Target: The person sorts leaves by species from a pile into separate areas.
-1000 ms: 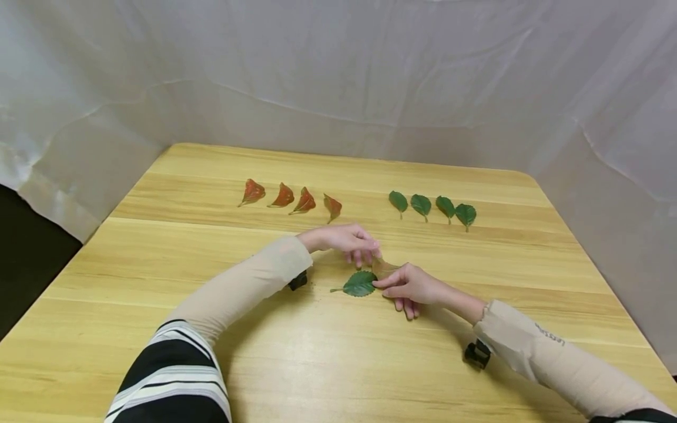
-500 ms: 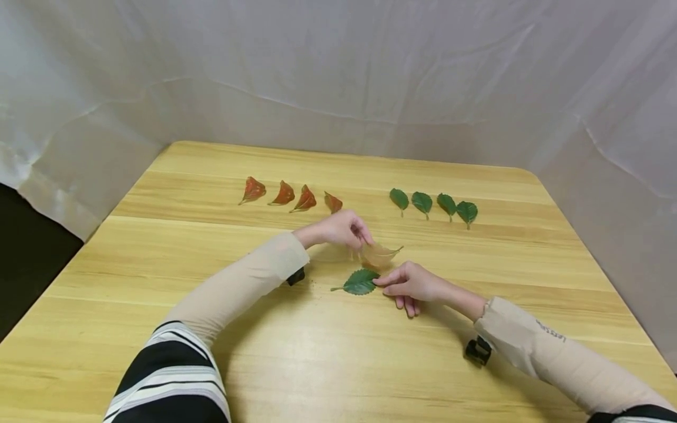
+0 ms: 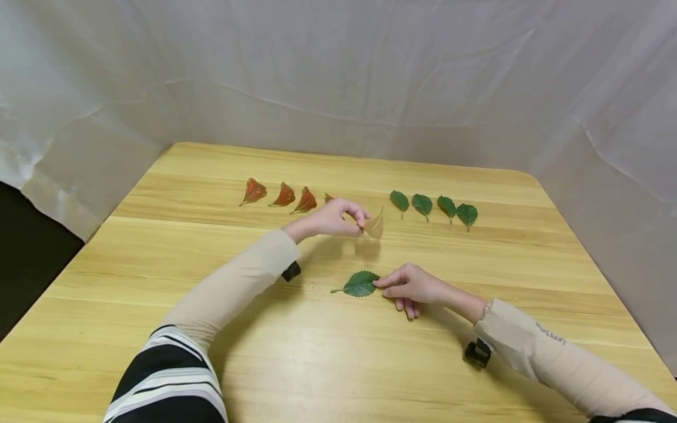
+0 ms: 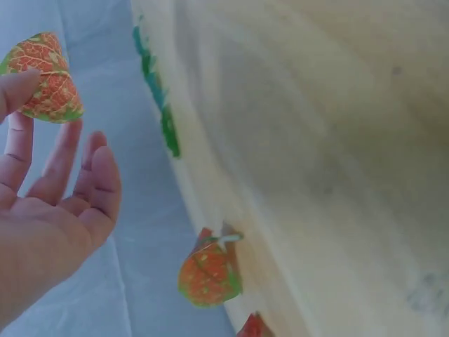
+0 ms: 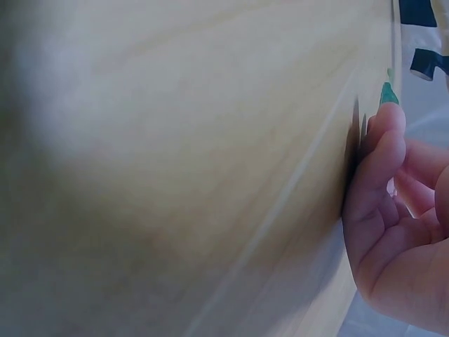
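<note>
Between thumb and fingertips, my left hand [image 3: 333, 218] pinches a leaf [image 3: 375, 226], raised above the table with its pale tan side toward the head camera. The left wrist view shows that leaf's other face [image 4: 50, 84], red-orange with pale veins and green edges. Lower down, a large green serrated leaf [image 3: 359, 284] lies with its stem pointing left. My right hand [image 3: 415, 285] pinches this leaf's tip between thumb and index finger, close over the wood. Only a small green piece [image 5: 388, 93] shows past the fingertips in the right wrist view.
Red leaves [image 3: 254, 191] stand in a row at the back left; my left hand partly covers the rightmost one. Several green leaves [image 3: 422, 204] form a row at the back right. The wooden table [image 3: 296, 364] is bounded by a pale curtain [image 3: 338, 70] behind.
My left hand has lifted the tan-backed leaf from beside the green leaf and moved it up and slightly left, toward the red row. The right hand and green leaf have stayed put.
</note>
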Demonstrator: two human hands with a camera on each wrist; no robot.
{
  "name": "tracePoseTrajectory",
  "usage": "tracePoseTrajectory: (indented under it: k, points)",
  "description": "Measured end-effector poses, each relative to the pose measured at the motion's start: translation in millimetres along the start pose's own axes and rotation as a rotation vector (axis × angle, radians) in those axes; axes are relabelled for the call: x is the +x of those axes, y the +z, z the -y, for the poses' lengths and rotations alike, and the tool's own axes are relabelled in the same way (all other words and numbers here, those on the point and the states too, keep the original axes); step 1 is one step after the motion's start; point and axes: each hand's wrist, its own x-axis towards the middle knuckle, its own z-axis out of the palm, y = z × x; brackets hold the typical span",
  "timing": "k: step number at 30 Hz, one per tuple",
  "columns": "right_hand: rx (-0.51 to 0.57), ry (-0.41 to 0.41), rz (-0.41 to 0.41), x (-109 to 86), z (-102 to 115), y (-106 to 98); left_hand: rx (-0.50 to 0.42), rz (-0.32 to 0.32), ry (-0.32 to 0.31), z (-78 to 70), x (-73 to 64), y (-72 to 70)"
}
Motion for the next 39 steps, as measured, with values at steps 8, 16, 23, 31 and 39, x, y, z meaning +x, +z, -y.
tracePoseTrajectory:
  k: [8,16,23,31,39]
  points:
    - [0.016,0.011,0.01,-1.0,2.7,-0.5,-0.111,-0.027,0.022,-6.4,-5.7,-12.8]
    - [0.008,0.011,0.017,-0.7,2.6,-1.5,-0.179,-0.124,-0.02,-5.5,-11.3,-23.8]
    - [0.011,0.006,0.019,-1.1,1.7,-1.8,-0.276,-0.169,-0.027,-2.0,-19.0,-31.3]
    - [0.03,0.003,0.021,-1.0,0.6,-1.4,-0.256,-0.228,-0.057,4.8,-28.9,-41.7]
    - [0.027,0.003,0.022,-1.3,-0.8,-1.1,-0.256,-0.267,-0.118,10.1,-42.3,-53.3]
